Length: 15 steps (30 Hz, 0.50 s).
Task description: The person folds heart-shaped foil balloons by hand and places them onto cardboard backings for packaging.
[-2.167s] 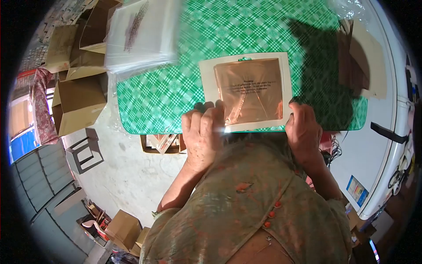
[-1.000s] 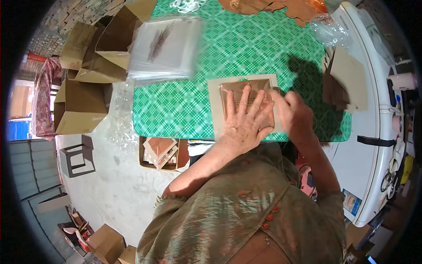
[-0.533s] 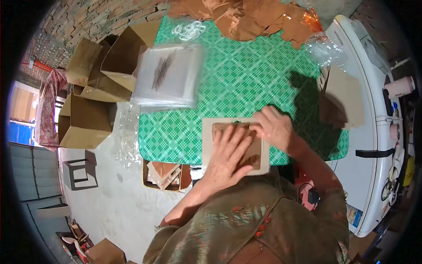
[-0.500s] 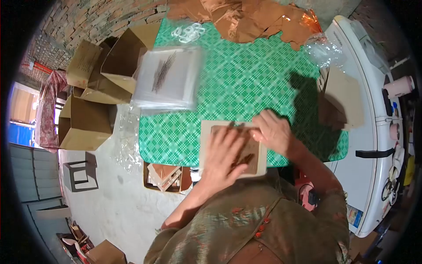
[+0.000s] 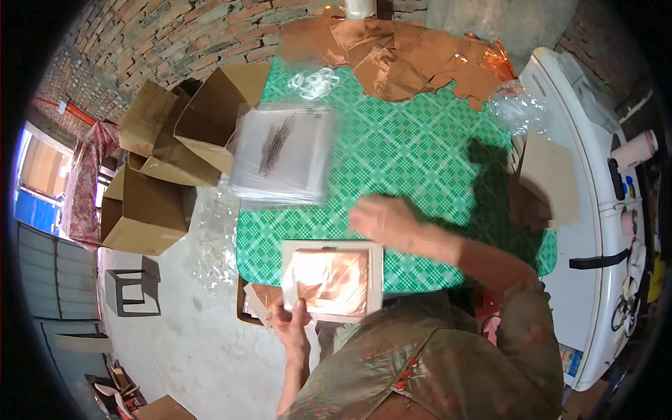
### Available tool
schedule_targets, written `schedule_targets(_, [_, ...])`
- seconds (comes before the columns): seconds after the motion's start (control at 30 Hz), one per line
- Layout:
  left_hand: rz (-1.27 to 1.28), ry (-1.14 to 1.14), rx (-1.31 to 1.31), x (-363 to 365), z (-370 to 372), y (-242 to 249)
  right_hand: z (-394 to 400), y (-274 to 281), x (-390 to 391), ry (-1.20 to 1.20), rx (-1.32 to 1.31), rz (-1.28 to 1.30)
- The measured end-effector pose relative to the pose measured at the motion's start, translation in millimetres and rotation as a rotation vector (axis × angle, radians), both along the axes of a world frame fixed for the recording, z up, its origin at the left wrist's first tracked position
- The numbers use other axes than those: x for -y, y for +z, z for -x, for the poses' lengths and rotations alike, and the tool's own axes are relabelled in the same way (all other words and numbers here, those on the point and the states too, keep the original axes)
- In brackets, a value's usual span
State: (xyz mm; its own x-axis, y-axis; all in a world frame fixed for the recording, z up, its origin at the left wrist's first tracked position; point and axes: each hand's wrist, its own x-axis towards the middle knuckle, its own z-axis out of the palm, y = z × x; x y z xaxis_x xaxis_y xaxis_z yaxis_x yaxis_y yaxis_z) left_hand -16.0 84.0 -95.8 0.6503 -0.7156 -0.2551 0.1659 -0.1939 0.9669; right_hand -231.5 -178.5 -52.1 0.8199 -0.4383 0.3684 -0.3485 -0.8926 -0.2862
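- Fingers of the left hand (image 5: 292, 329) are pinching the near left corner of the bagged card (image 5: 332, 281), closed on it, holding it out over the near edge of the green checked table (image 5: 420, 161).
- Right hand (image 5: 381, 218) is hovering blurred above the table, holding nothing; how far its fingers are spreading, I cannot tell.
- Keeping a firm corner pinch is mattering, I reckon, since the glossy sleeve is looking slippery.
- The card is showing a pale border around shiny copper foil.
- A stack of clear bags (image 5: 283, 154) is lying well apart.
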Motion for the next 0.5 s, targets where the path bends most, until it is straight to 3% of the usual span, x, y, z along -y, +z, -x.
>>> schedule_targets(0.1, [0.121,0.173,-0.027,-17,-44,-50,13,3,92,-0.304,0.055,0.167])
schedule_targets(0.13, [0.101,0.269,-0.091,-37,-71,-92,21,1,121,-0.444,0.033,0.12])
schedule_targets(0.17, [0.02,0.316,-0.086,-36,-70,-73,29,0,146,-0.516,0.045,0.129])
schedule_targets(0.2, [-0.052,0.389,-0.097,-48,-88,-100,37,-2,168,-0.588,0.057,0.137])
schedule_targets(0.23, [-0.127,0.46,-0.109,-73,-115,-142,44,-4,186,-0.588,0.081,0.208])
schedule_targets(0.33, [-0.095,0.486,-0.3,-119,-164,-204,57,-12,221,-0.619,0.088,0.431])
schedule_targets(0.43, [-0.129,0.579,-0.274,-111,-171,-213,61,-10,231,-0.569,-0.021,0.23])
schedule_targets(0.5, [-0.157,0.52,-0.285,-111,-185,-220,61,-15,239,-0.51,0.001,0.316])
